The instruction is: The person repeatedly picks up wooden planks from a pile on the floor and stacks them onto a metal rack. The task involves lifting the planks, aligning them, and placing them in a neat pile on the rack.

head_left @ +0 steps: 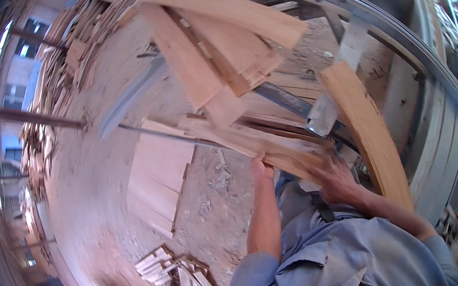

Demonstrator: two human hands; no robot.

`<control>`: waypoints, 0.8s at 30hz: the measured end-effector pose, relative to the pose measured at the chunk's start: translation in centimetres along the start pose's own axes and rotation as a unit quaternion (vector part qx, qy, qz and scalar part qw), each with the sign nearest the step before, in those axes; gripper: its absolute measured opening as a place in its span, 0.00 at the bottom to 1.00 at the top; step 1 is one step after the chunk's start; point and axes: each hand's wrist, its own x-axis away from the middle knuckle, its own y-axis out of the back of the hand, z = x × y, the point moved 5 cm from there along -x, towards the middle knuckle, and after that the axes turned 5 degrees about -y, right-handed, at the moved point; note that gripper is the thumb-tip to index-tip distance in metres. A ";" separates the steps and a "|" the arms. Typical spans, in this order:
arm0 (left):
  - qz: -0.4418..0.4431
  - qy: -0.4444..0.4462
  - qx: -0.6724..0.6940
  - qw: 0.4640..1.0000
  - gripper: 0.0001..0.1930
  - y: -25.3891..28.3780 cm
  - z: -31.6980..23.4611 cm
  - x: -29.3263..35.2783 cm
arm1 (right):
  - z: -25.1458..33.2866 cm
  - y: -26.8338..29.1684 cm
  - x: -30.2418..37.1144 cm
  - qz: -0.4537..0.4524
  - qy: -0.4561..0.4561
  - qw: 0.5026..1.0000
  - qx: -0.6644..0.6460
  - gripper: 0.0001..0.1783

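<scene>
A long pale wooden board point(291, 155) lies across in front of my body, a bit blurred. My left hand point(262, 167) grips its near edge around the middle, with the thumb on top. At the board's right end, my right hand point(336, 178) is wrapped over the wood; some of its fingertips are smeared by motion. Just beyond, more boards lie beneath or behind the held one, partly hidden by it. A thick curved plank point(371, 131) leans to the right of my right hand.
Several loose boards point(223, 16) are fanned out on a stack ahead. A metal rail point(387, 19) runs along the far right. Flat boards point(158, 183) lie on the dusty floor at left, with short offcuts point(179, 270) nearer. Piled timber point(78, 46) lines the left wall.
</scene>
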 end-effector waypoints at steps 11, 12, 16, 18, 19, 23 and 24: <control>0.179 -0.198 -0.524 0.809 0.27 -6.1 4.2 9.9 | -7.8 5.6 9.3 -0.195 -0.066 0.979 -0.003 0.47; 0.204 -0.253 -0.511 0.795 0.24 -9.8 3.4 13.0 | -8.8 6.4 12.0 -0.185 -0.142 0.973 0.001 0.46; 0.328 -0.486 -0.536 0.607 0.19 -23.4 1.1 20.6 | -11.3 6.5 20.4 -0.158 -0.297 0.942 0.000 0.57; 0.351 -0.534 -0.502 0.583 0.19 -28.2 0.9 20.3 | -11.8 5.6 21.7 -0.149 -0.323 0.935 -0.013 0.61; 0.361 -0.559 -0.481 0.571 0.19 -30.7 0.9 20.1 | -12.0 5.5 21.8 -0.158 -0.323 0.933 -0.024 0.63; 0.358 -0.571 -0.458 0.580 0.20 -39.9 0.5 18.3 | -12.6 7.3 21.2 -0.180 -0.325 0.925 -0.081 0.61; 0.353 -0.565 -0.462 0.586 0.21 -42.1 0.2 17.7 | -13.2 7.7 21.0 -0.199 -0.324 0.921 -0.080 0.59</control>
